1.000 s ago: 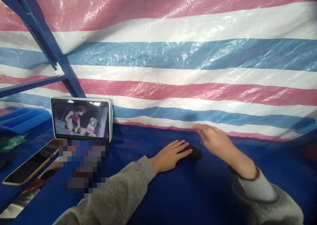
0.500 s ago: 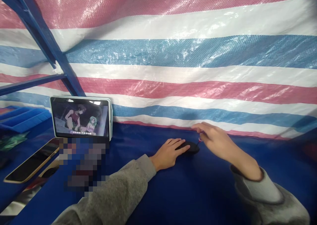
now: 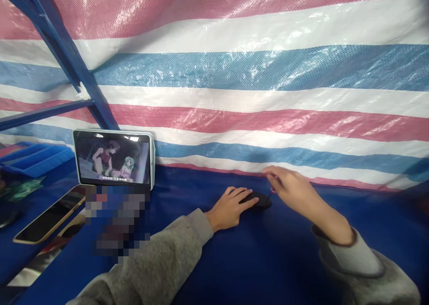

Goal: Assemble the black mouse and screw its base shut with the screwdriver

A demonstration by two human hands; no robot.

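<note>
On the blue tabletop lies a black, rounded computer mouse (image 3: 262, 200). My left hand (image 3: 231, 206) rests over its left part, with fingers laid across it and holding it down. Above the mouse's right end, my right hand (image 3: 287, 184) is closed in a pinch around what looks like a small screwdriver (image 3: 272, 191). Only its thin shaft and a red-and-white bit show below my fingers. The shaft points down at the right end of the mouse; whether the tip sits in a screw I cannot tell.
A tablet (image 3: 114, 158) playing a cartoon stands at the left. Near it lie a phone (image 3: 50, 215) and a blue divided tray (image 3: 43, 159). Behind the table hangs a striped plastic sheet (image 3: 234, 117), with a blue metal frame (image 3: 67, 50) at the upper left.
The view has shifted slightly, so the tablet, phone and tray appear a little farther right. Both hands keep nearly the same pose at the mouse.
</note>
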